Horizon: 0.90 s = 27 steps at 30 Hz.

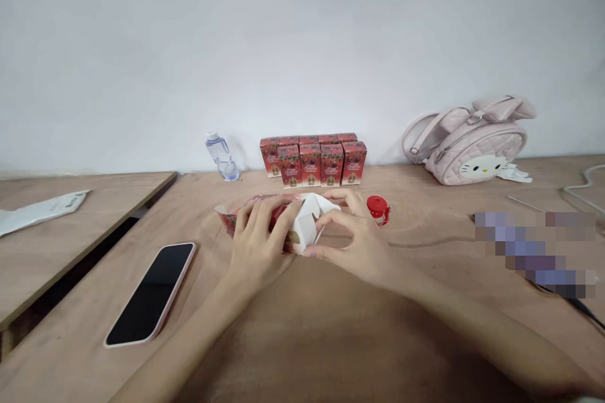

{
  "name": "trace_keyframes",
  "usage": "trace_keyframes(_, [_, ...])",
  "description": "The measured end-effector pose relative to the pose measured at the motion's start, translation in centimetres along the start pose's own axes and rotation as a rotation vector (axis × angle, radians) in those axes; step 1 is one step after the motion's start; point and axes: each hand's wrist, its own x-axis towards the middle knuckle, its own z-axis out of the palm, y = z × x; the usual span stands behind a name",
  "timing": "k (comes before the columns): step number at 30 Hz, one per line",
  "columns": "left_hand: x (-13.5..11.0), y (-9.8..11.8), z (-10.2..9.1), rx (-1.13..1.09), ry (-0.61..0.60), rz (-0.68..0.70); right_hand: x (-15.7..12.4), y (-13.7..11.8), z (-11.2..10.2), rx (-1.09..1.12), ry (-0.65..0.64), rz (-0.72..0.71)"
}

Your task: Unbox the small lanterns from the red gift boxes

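A red printed carton point(236, 213) with a white inside lies on its side on the wooden table point(302, 327), its white end flaps point(312, 214) standing apart. My left hand point(258, 240) rests over the carton's body, fingers curled round it. My right hand point(353, 234) pinches one white flap at the carton's open end. Just right of my right hand stands a small red object with a cap point(378, 209).
Several folded red cartons point(314, 160) stand in rows by the wall. A clear water bottle point(221, 156) leans left of them. A black phone in a pink case point(152, 293) lies near left. A pink quilted backpack point(472, 141) and white cables point(583, 192) sit at right.
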Motion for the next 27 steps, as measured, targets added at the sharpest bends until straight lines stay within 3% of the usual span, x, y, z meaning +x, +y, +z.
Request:
trace_keyframes(3, [-0.4, 0.3, 0.6, 0.12, 0.032, 0.022, -0.7, 0.0, 1.2, -0.031, 0.172, 0.071])
trace_keyframes(7, [-0.9, 0.6, 1.6, 0.188, -0.019, -0.027, -1.5, -0.1, 2.0, -0.139, 0.343, -0.002])
trace_keyframes(13, [-0.8, -0.1, 1.6, 0.091, -0.019, 0.115, -0.8, 0.6, 1.1, -0.276, 0.235, -0.388])
trace_keyframes(17, [-0.2, -0.4, 0.2, -0.1, -0.065, 0.297, 0.1, 1.4, 0.0, -0.323, 0.231, -0.467])
trace_keyframes(20, [-0.1, -1.0, -0.5, -0.281, -0.164, 0.324, 0.4, 1.7, -1.0, -0.344, 0.07, -0.539])
trace_keyframes(22, [-0.2, -1.9, -0.6, -0.378, -0.274, 0.186, 0.4, 1.6, -1.8, -0.285, -0.019, -0.483])
trace_keyframes(24, [-0.3, -2.8, -0.5, -0.456, -0.372, 0.032, 0.5, 1.3, -2.4, -0.179, -0.065, -0.323])
trace_keyframes(27, [-0.2, -3.9, -0.5, -0.567, -0.389, -0.049, 0.5, 0.7, -2.9, -0.088, -0.053, -0.189])
